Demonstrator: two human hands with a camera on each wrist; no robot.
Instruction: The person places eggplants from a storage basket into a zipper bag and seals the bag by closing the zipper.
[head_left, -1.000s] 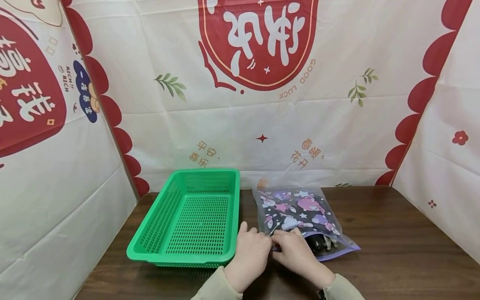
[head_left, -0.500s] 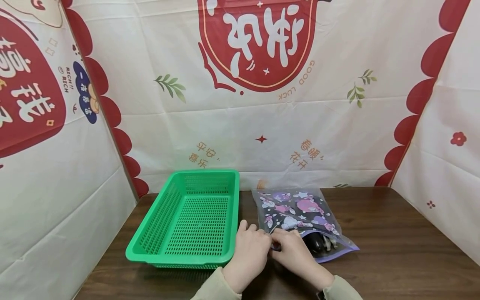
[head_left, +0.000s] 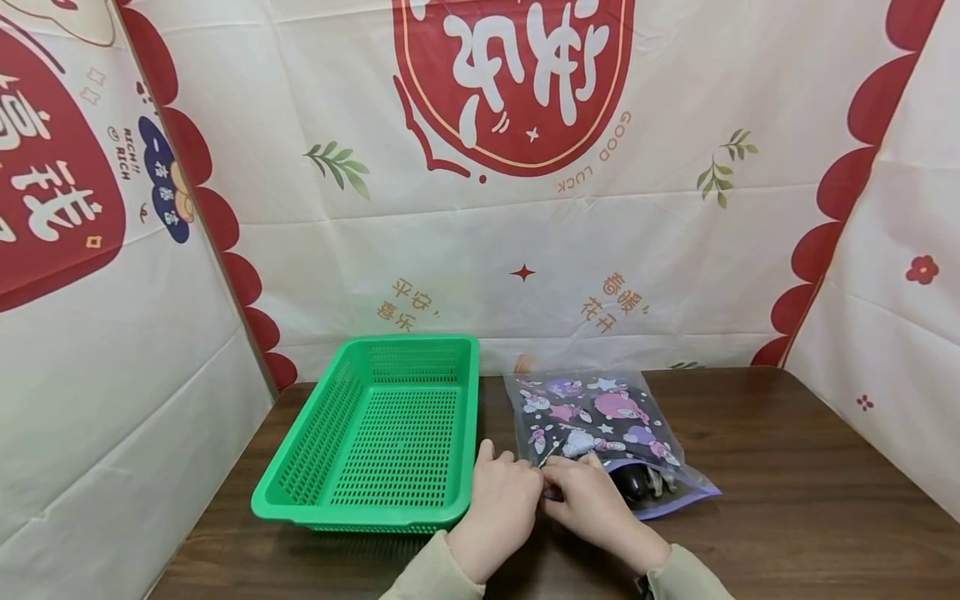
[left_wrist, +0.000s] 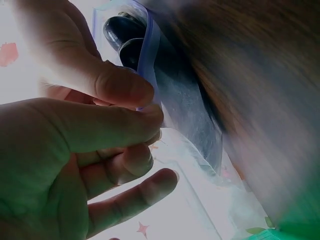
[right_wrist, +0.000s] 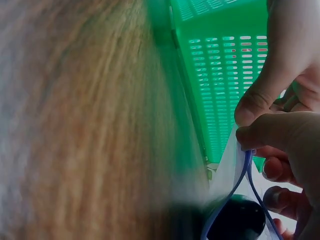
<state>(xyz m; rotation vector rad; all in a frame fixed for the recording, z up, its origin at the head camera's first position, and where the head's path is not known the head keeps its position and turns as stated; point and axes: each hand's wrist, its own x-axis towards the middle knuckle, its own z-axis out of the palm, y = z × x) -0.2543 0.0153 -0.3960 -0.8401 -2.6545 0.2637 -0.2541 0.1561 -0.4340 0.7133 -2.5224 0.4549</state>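
Note:
A clear zip bag point(head_left: 618, 408) printed with pink, purple and white cartoon figures lies flat, its purple-edged mouth toward me. Inside the gaping right part of the mouth shows a glossy black rounded object point(head_left: 632, 482); the left wrist view shows two such dark shapes point(left_wrist: 121, 31). My left hand point(head_left: 501, 504) pinches the left corner of the mouth between thumb and fingers. Right beside it, my right hand point(head_left: 588, 504) pinches the purple zip edge point(right_wrist: 246, 162) with thumb and forefinger. Thumb tips of both hands nearly meet there, and the fingers cover the pinched corner.
A green perforated plastic basket point(head_left: 471, 417) stands just left of my left hand, with nothing in it. The brown wooden table point(head_left: 780, 467) extends to the right of the bag. A printed white cloth point(head_left: 450, 242) hangs behind and at both sides.
Both hands keep their pinch at the bag's left corner, with hardly any movement. Only the head view tilts slightly.

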